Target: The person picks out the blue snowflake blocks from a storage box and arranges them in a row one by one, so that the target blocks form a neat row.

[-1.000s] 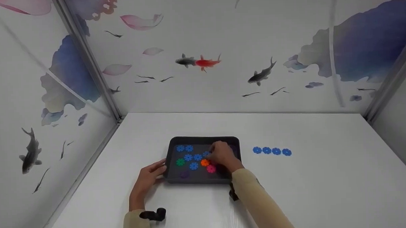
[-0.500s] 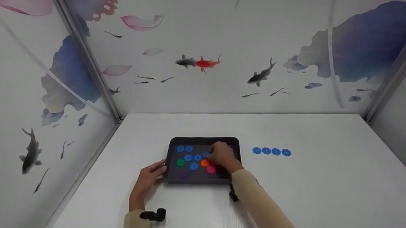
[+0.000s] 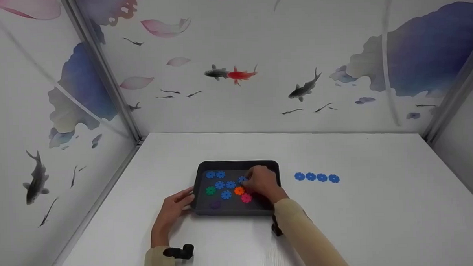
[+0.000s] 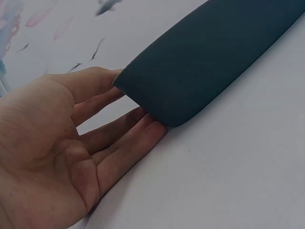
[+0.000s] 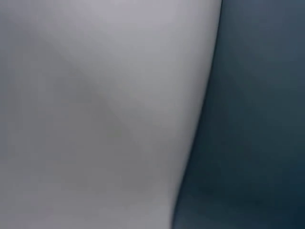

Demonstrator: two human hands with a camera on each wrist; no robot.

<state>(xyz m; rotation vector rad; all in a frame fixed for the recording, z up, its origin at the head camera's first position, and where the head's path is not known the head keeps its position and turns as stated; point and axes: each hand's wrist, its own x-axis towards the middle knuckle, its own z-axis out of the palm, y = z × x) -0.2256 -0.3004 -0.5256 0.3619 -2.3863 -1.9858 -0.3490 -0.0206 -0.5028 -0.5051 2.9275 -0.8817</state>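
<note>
A dark shallow tray point(image 3: 239, 212) holds several flower-shaped plastic discs. My right hand point(image 3: 262, 183) reaches into its right half, thumb and fingertips pinching a blue flower-shaped disc point(image 3: 242, 179), partly hidden by the fingers. Just below those fingers lie an orange disc point(image 3: 239, 190) and a pink disc point(image 3: 246, 197). Toward the tray's left are more blue discs point(image 3: 220, 185), a green disc point(image 3: 210, 190) and a dim purple disc point(image 3: 215, 205). With fairly straight fingers, my left hand point(image 4: 62, 138) touches the tray's left end point(image 4: 167, 86). The right wrist view shows only the tray wall point(image 5: 252, 119) beside the white surface.
To the right of the tray, a row of several blue discs point(image 3: 316, 177) lies on the white table point(image 3: 381, 214). White panels printed with fish and petals point(image 3: 256, 37) enclose the back and sides. Black wrist cameras point(image 3: 179, 251) sit on both sleeves.
My right hand has shifted slightly right inside the tray, and the blue disc at its fingertips has moved a little with it. The left hand stays at the tray's left end.
</note>
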